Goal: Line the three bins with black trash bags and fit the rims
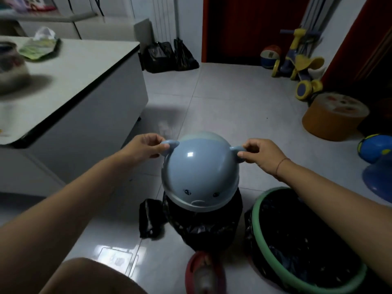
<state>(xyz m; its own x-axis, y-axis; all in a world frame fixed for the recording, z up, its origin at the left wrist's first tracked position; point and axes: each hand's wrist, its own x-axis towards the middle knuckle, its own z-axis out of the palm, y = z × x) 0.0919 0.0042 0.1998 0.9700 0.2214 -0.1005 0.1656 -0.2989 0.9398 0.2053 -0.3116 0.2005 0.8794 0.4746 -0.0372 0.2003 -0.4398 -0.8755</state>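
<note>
A light blue dome lid with two small ears and a printed face sits on a bin wrapped in a black trash bag on the floor in front of me. My left hand pinches the lid's left ear and my right hand pinches its right ear. At the lower right stands a second bin lined with a black bag under a green rim. A folded roll of black bags lies on the tiles just left of the blue-lidded bin.
A white table with a dark edge stands at the left, with a jar and packets on it. Filled black bags lean by the far wall. A toy scooter, an orange stool and a blue stool stand at the right. My red slipper is at the bottom.
</note>
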